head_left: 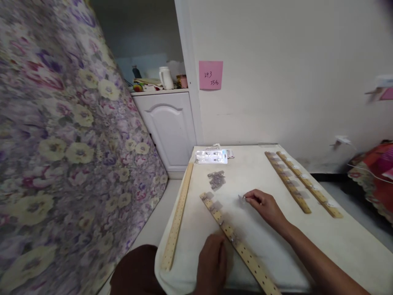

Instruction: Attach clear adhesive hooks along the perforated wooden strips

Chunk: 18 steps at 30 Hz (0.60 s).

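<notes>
Slantwise, far left to near right, middle strip [245, 254]; clear piece [241, 199] tight in right grip [266, 207], left grip [211, 258] unclear.

The middle strip [247, 258] runs out of my view at its near end; the left hand [211, 259] hides its fingertips.

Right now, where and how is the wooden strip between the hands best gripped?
Probably by the bare near stretch of the wooden strip, left hand coming from its left, pinching the long edges from above: small pieces sit along the far part, and the strip is flat and narrow.
</notes>
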Each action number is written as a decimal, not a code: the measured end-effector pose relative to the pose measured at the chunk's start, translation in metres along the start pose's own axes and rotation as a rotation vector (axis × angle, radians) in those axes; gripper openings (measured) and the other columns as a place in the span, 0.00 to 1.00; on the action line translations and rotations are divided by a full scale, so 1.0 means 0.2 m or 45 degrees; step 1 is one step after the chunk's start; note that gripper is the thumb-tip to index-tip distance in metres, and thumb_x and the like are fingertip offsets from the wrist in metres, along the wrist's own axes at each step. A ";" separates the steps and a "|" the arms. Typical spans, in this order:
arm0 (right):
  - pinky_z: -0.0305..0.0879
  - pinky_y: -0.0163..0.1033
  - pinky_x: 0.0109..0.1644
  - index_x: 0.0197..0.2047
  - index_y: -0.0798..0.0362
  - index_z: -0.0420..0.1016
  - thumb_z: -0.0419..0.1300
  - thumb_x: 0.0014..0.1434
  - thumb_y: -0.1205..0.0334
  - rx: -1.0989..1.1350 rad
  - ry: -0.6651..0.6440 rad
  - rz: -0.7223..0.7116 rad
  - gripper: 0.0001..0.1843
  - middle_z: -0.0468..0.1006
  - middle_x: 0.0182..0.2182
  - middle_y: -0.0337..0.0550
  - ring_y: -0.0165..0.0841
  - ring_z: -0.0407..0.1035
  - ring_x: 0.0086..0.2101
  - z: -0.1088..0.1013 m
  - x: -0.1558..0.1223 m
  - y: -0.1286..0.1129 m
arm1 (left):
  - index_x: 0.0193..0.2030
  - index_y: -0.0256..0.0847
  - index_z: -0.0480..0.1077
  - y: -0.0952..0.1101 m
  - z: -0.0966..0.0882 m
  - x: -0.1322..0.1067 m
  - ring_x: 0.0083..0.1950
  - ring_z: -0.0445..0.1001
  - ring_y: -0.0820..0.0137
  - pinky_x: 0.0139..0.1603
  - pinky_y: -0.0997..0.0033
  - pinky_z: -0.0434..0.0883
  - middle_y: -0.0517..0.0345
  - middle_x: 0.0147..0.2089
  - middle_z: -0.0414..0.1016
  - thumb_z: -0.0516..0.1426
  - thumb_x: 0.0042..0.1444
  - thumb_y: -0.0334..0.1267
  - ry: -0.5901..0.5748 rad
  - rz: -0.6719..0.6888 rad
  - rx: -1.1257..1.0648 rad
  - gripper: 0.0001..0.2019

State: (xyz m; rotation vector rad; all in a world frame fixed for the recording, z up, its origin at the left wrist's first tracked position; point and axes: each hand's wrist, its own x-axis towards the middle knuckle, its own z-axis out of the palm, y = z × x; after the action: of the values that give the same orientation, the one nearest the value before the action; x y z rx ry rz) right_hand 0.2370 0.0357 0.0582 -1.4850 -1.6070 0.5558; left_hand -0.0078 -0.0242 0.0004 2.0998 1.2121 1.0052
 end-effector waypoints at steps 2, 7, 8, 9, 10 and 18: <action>0.63 0.36 0.36 0.35 0.51 0.75 0.55 0.59 0.61 0.003 -0.061 -0.028 0.07 0.78 0.30 0.40 0.33 0.71 0.32 -0.03 -0.12 -0.07 | 0.39 0.41 0.67 0.05 -0.01 0.00 0.38 0.69 0.68 0.39 0.70 0.67 0.56 0.36 0.70 0.48 0.62 0.36 0.012 -0.064 -0.090 0.07; 0.62 0.35 0.36 0.37 0.51 0.75 0.55 0.60 0.65 -0.024 -0.226 -0.127 0.07 0.76 0.31 0.39 0.32 0.69 0.32 -0.06 -0.35 -0.20 | 0.55 0.42 0.62 0.23 -0.01 0.00 0.36 0.69 0.70 0.40 0.70 0.67 0.58 0.39 0.70 0.55 0.57 0.39 -0.065 -0.263 -0.308 0.19; 0.62 0.35 0.36 0.37 0.51 0.75 0.54 0.60 0.66 -0.037 -0.261 -0.140 0.07 0.75 0.31 0.40 0.32 0.69 0.32 -0.06 -0.38 -0.22 | 0.58 0.41 0.60 0.26 0.00 0.00 0.35 0.69 0.70 0.39 0.70 0.68 0.58 0.39 0.71 0.57 0.55 0.39 -0.109 -0.291 -0.343 0.23; 0.62 0.35 0.37 0.37 0.51 0.74 0.54 0.60 0.66 -0.051 -0.299 -0.156 0.08 0.75 0.32 0.40 0.32 0.69 0.33 -0.05 -0.41 -0.23 | 0.59 0.41 0.59 0.29 0.00 0.00 0.35 0.68 0.70 0.39 0.70 0.68 0.58 0.39 0.71 0.58 0.53 0.39 -0.144 -0.316 -0.372 0.26; 0.62 0.35 0.38 0.37 0.50 0.74 0.54 0.60 0.67 -0.065 -0.337 -0.175 0.08 0.75 0.32 0.40 0.32 0.69 0.33 -0.05 -0.44 -0.24 | 0.58 0.40 0.60 0.31 0.01 0.00 0.34 0.68 0.71 0.38 0.71 0.67 0.59 0.38 0.71 0.59 0.52 0.38 -0.167 -0.340 -0.391 0.26; 0.63 0.34 0.37 0.39 0.49 0.74 0.54 0.61 0.65 0.053 -0.420 -0.185 0.08 0.74 0.33 0.40 0.31 0.69 0.33 -0.06 -0.55 -0.25 | 0.47 0.40 0.67 0.35 0.08 -0.08 0.29 0.64 0.75 0.30 0.77 0.62 0.64 0.29 0.67 0.60 0.51 0.36 -0.198 -0.466 -0.637 0.15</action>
State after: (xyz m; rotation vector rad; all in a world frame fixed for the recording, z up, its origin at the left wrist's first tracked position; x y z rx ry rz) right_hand 0.2105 -0.0810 0.0728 -1.2812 -1.9266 0.7764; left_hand 0.0344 -0.0731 0.0364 1.4768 1.0785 0.8494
